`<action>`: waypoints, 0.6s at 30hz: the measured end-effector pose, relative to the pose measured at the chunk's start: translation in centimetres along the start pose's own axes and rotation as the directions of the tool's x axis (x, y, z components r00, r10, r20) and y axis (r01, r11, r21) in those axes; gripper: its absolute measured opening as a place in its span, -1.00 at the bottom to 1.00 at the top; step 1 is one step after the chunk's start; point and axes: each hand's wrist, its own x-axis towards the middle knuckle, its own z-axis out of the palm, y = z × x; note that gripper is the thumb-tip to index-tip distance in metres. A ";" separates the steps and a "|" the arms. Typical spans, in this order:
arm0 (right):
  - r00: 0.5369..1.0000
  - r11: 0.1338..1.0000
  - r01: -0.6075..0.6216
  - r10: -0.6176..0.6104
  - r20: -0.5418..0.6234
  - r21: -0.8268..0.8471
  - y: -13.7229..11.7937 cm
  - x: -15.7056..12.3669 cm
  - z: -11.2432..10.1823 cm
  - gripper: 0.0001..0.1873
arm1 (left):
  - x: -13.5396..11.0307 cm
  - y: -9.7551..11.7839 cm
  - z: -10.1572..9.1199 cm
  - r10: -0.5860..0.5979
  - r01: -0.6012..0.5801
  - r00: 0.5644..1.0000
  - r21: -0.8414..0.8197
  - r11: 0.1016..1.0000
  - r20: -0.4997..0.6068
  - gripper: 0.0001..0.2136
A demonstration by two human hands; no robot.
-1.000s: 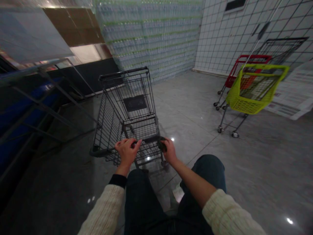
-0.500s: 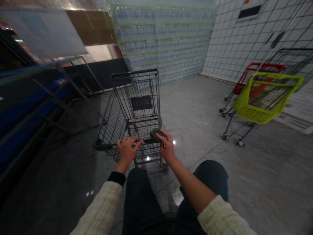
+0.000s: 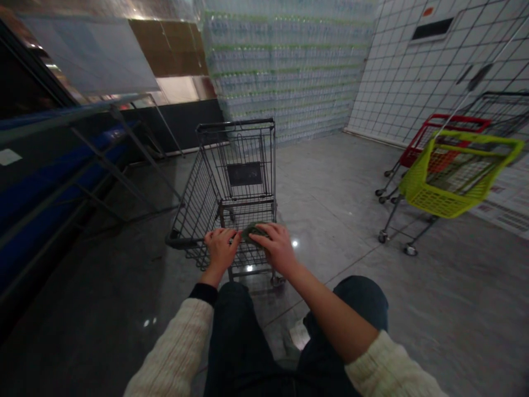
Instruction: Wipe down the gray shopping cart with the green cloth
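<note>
A dark wire shopping cart (image 3: 246, 174) stands in front of my knees, its black front bar towards me. My left hand (image 3: 222, 247) is wrapped over that bar, left of its middle. Close beside it, my right hand (image 3: 278, 245) presses a dark green cloth (image 3: 251, 231) against the same bar. The fingers of the right hand lie over the cloth and partly hide it.
At the right stand a yellow basket cart (image 3: 446, 193) and a red cart (image 3: 417, 143). Wrapped packs of bottles (image 3: 285, 71) are stacked behind. A metal frame rack (image 3: 119, 143) runs along the left. Grey tiled floor (image 3: 326, 204) lies between.
My right hand has slid the cloth left along the bar, nearer to my left hand. The left hand keeps its hold. The view has shifted slightly left.
</note>
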 end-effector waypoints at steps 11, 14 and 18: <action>0.965 0.985 -0.169 0.163 -0.203 -0.015 3.4 -5.6 -2.2 -0.54 | 0.2 0.2 0.8 -0.024 0.022 0.999 -0.053 0.998 -0.040 -0.66; 0.990 0.999 -0.038 0.037 -0.138 -0.009 0.8 -1.8 -1.1 -0.58 | 0.3 0.3 0.9 -0.030 0.027 0.998 -0.053 0.998 -0.055 -0.65; 0.996 0.996 0.082 -0.082 -0.032 -0.023 0.7 -0.9 1.0 -0.70 | 0.3 0.0 1.1 -0.011 0.006 0.997 -0.061 0.998 -0.081 -0.65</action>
